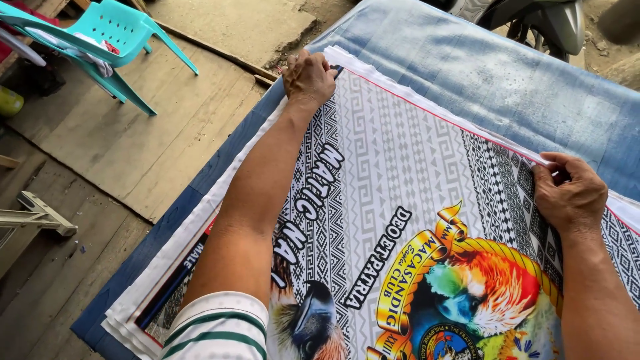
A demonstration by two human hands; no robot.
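A big printed cloth (400,173) lies flat on a blue worktop (507,73). The cloth has grey zigzag patterns, dark letters and a bright bird picture in a yellow ring. It sits on top of a small stack of white sheets (143,293), whose edges peek out on the left side.

The left hand (308,77) reaches far out to the top corner of the cloth. Its fingers are curled tight and pinch that corner. The right hand (568,193) is nearer, on the far edge of the cloth, close to the thin red line (427,110) that runs along it. Its fingers are bent and pinch the edge too.

Both hands hold the same long edge, well apart from each other. The cloth between them looks smooth, with no big bumps.

To do this step well, I think both hands should pull the edge gently, with the same pull on each side, so the cloth stays straight. The red line should match the edge of the sheets under it. A hard tug could drag the whole stack or make wrinkles near the bird picture. Keeping the pinches small and right at the edge helps the cloth lie flat.

A teal plastic chair (107,33) stands on the wooden floor (133,153) to the left, well away from the worktop.
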